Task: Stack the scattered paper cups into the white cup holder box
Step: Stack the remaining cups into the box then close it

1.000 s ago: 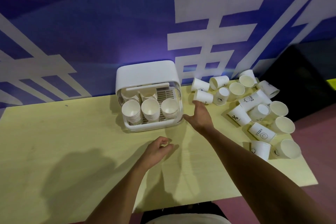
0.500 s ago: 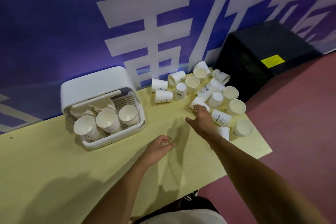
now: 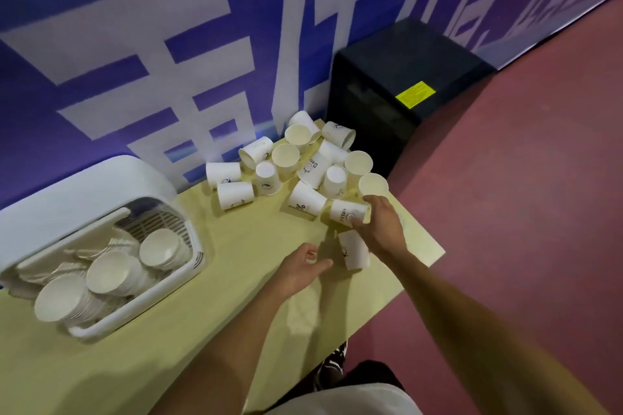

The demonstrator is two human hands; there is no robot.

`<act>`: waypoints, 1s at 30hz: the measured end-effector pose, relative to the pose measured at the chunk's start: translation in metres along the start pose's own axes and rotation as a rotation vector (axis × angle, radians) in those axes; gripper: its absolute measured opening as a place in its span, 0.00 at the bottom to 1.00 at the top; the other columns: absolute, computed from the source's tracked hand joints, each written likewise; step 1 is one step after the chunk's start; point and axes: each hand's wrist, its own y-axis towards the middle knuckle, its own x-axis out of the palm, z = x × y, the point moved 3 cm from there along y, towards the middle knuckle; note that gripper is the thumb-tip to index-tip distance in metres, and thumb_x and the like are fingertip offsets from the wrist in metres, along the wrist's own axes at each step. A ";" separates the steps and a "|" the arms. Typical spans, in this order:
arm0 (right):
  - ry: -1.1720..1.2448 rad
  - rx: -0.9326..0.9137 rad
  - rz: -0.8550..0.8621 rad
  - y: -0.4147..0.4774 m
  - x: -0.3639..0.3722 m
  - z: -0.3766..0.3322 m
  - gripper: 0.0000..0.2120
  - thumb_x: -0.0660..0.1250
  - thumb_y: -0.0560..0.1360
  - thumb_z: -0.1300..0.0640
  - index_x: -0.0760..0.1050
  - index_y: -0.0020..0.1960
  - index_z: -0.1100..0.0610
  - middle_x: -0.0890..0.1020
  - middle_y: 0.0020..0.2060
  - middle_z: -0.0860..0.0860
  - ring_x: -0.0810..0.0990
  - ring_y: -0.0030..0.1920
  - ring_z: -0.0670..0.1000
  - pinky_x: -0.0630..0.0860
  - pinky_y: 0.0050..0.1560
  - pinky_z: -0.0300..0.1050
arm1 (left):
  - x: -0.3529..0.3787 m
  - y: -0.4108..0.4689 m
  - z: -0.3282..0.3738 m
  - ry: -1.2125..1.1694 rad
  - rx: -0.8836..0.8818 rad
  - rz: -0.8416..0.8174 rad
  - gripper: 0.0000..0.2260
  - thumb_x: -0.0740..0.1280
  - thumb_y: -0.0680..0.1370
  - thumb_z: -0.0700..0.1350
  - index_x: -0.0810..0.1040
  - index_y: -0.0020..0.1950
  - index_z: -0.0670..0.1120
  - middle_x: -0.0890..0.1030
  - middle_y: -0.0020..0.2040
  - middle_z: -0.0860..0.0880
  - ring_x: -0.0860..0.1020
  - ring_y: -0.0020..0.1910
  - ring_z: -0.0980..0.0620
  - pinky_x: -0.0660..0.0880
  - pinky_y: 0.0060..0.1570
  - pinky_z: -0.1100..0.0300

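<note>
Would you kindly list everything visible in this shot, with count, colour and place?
cup holder box: one, white, table's left.
cup stacks: three clear, more blurred behind, white, inside the box.
loose paper cups: about sixteen, white, table's far right corner.
table: one, pale yellow.
cabinet: one, black, yellow label, right of the table.
banner: blue, white characters, behind.
floor: reddish.
left hand: fingers loosely curled, empty.
right hand: grips the HELLO cup.
</note>
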 end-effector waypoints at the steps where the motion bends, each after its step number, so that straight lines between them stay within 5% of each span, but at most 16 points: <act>1: -0.001 0.013 0.017 0.000 -0.004 0.005 0.26 0.72 0.75 0.51 0.71 0.69 0.58 0.76 0.63 0.55 0.76 0.61 0.57 0.74 0.61 0.53 | 0.005 0.005 0.004 0.012 -0.006 -0.012 0.25 0.71 0.75 0.58 0.72 0.68 0.49 0.76 0.63 0.51 0.76 0.59 0.53 0.73 0.54 0.59; 4: -0.018 0.037 0.052 0.003 -0.012 0.019 0.27 0.74 0.73 0.53 0.71 0.69 0.59 0.76 0.64 0.55 0.74 0.63 0.56 0.72 0.65 0.53 | 0.019 0.018 0.016 0.056 -0.009 -0.008 0.28 0.71 0.75 0.57 0.68 0.71 0.49 0.75 0.64 0.49 0.76 0.61 0.50 0.74 0.61 0.54; 9: -0.040 0.067 0.066 0.003 -0.016 0.042 0.28 0.73 0.71 0.54 0.70 0.68 0.60 0.77 0.63 0.55 0.75 0.61 0.57 0.73 0.63 0.53 | 0.041 0.038 0.030 0.060 -0.005 0.037 0.34 0.72 0.75 0.53 0.61 0.76 0.46 0.75 0.67 0.46 0.76 0.57 0.50 0.73 0.51 0.58; 19: -0.014 0.134 0.000 0.010 -0.006 0.070 0.35 0.75 0.70 0.51 0.65 0.73 0.59 0.73 0.68 0.55 0.73 0.65 0.57 0.73 0.65 0.54 | 0.066 0.061 0.041 -0.004 -0.056 0.091 0.42 0.75 0.72 0.53 0.54 0.78 0.48 0.70 0.69 0.43 0.74 0.63 0.40 0.80 0.52 0.42; 30: 0.034 0.118 0.067 0.009 -0.008 0.066 0.30 0.72 0.72 0.45 0.67 0.69 0.52 0.76 0.62 0.51 0.76 0.59 0.54 0.76 0.58 0.55 | 0.063 0.060 0.033 0.023 -0.093 0.089 0.40 0.73 0.74 0.51 0.53 0.78 0.50 0.69 0.71 0.43 0.74 0.65 0.39 0.79 0.56 0.40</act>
